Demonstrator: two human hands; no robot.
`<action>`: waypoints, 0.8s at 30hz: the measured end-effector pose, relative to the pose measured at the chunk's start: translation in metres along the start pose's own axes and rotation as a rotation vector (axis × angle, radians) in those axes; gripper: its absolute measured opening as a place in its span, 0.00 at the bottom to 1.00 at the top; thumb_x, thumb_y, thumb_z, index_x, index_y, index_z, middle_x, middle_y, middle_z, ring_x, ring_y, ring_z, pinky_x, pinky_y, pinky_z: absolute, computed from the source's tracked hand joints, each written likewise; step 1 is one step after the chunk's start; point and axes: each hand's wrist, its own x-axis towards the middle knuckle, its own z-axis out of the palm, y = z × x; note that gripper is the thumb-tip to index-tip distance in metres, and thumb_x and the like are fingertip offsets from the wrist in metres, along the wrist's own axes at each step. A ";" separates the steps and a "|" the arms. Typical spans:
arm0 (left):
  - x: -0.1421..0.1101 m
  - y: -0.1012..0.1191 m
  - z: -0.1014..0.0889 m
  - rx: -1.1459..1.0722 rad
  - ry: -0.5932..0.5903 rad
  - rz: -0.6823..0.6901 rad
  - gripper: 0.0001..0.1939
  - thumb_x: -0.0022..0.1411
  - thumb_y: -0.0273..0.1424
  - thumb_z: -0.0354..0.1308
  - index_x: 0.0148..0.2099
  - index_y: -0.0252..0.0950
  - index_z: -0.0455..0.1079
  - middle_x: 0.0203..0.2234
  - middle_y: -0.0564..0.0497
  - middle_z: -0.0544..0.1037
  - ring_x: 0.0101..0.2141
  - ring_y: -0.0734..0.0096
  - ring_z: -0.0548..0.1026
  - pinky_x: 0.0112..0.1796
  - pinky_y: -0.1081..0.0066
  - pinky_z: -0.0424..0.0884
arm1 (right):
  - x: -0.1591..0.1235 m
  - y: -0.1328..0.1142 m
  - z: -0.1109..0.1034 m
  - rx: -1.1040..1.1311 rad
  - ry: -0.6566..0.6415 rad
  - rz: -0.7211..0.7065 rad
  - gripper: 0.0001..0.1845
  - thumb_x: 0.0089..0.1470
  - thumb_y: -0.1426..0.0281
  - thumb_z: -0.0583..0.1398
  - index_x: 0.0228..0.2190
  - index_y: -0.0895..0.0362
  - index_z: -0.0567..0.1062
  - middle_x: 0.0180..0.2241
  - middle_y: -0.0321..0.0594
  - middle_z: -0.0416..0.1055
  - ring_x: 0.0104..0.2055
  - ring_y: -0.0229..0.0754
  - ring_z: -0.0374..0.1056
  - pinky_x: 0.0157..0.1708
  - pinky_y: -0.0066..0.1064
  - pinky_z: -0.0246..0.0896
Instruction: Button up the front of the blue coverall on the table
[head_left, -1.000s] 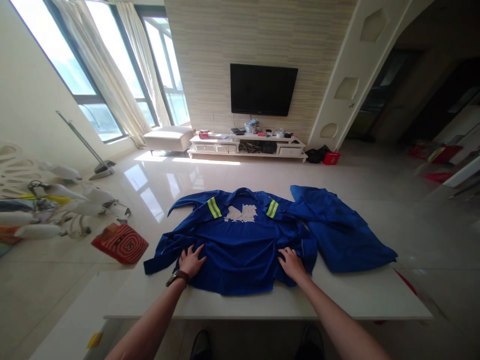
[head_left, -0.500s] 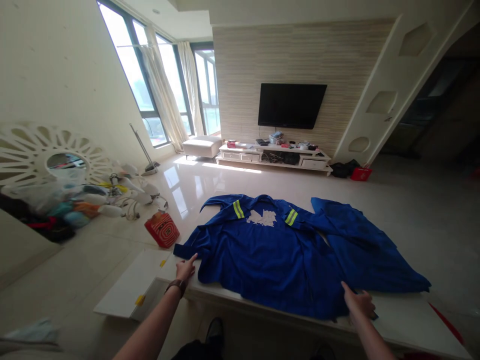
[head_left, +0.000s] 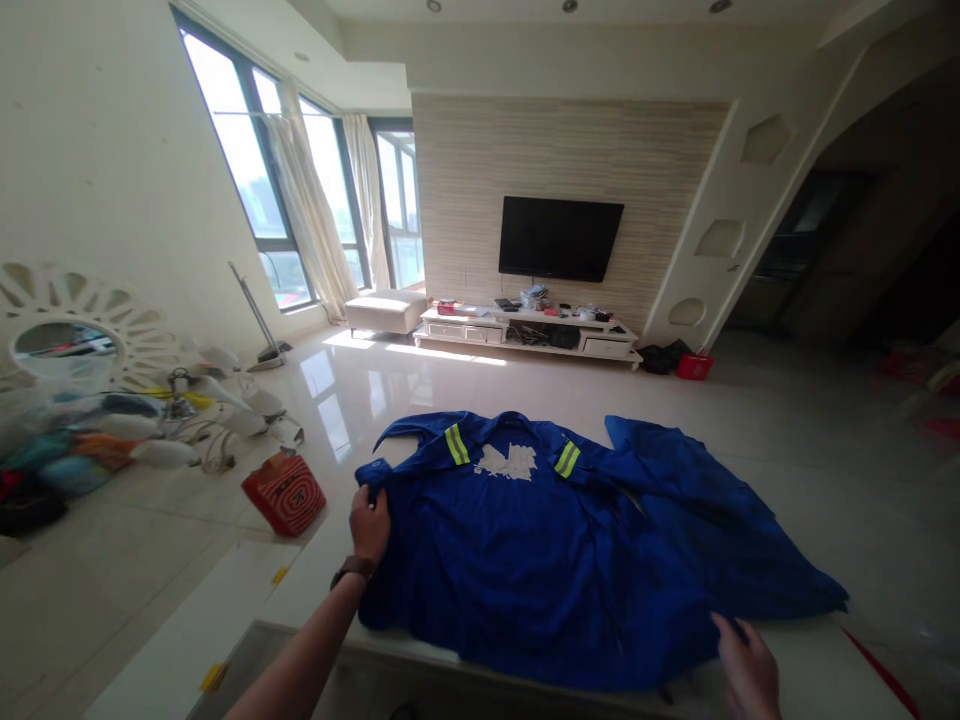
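Jacket is pinched in left hand and right hand. Uneven pulling could drag it off the worktop.

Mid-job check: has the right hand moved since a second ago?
Yes, to the right. The right hand was below the television then; now it sits well right of the television's right edge.

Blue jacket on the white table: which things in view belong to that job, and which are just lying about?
In the job:
blue jacket, gripped by both hands
left hand and right hand
white table, beneath it
folded blue cloth alongside, perhaps

Just about the room:
red bag
television
padded bench
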 end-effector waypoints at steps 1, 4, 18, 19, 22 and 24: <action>-0.012 0.017 0.002 -0.020 -0.084 0.181 0.14 0.69 0.40 0.47 0.44 0.37 0.69 0.42 0.41 0.77 0.46 0.54 0.76 0.51 0.58 0.72 | -0.012 -0.023 0.002 -0.044 -0.002 -0.015 0.31 0.35 0.44 0.61 0.34 0.55 0.75 0.30 0.50 0.75 0.37 0.63 0.73 0.41 0.54 0.69; -0.066 0.060 0.009 0.042 -0.561 0.594 0.12 0.69 0.32 0.48 0.47 0.40 0.72 0.45 0.45 0.76 0.48 0.60 0.74 0.53 0.63 0.70 | -0.065 -0.092 0.016 -0.006 -0.122 -0.260 0.31 0.46 0.43 0.59 0.38 0.57 0.76 0.37 0.50 0.77 0.41 0.58 0.72 0.46 0.48 0.68; -0.192 0.028 0.062 0.689 -1.146 0.511 0.33 0.54 0.18 0.58 0.62 0.40 0.69 0.62 0.42 0.69 0.60 0.46 0.66 0.56 0.49 0.65 | -0.164 -0.077 0.080 -0.339 -1.077 -0.576 0.24 0.43 0.83 0.60 0.44 0.56 0.76 0.45 0.43 0.72 0.49 0.46 0.70 0.49 0.31 0.62; -0.191 0.033 0.063 0.690 -1.139 0.513 0.29 0.56 0.18 0.55 0.59 0.39 0.71 0.60 0.42 0.72 0.58 0.47 0.68 0.55 0.50 0.66 | -0.165 -0.081 0.079 -0.327 -1.100 -0.589 0.30 0.40 0.87 0.56 0.46 0.55 0.76 0.46 0.42 0.71 0.51 0.45 0.70 0.51 0.30 0.61; -0.189 0.049 0.065 0.619 -1.091 0.525 0.18 0.62 0.20 0.50 0.49 0.37 0.75 0.49 0.42 0.77 0.52 0.50 0.72 0.52 0.52 0.67 | -0.170 -0.099 0.082 -0.262 -1.153 -0.634 0.37 0.38 0.90 0.49 0.47 0.54 0.76 0.47 0.41 0.70 0.53 0.41 0.68 0.55 0.28 0.59; -0.185 0.059 0.063 0.450 -1.005 0.492 0.15 0.64 0.22 0.49 0.47 0.37 0.75 0.45 0.43 0.78 0.49 0.54 0.74 0.51 0.55 0.68 | -0.173 -0.110 0.085 -0.256 -1.142 -0.653 0.35 0.41 0.90 0.48 0.46 0.54 0.76 0.46 0.42 0.69 0.52 0.40 0.68 0.55 0.28 0.58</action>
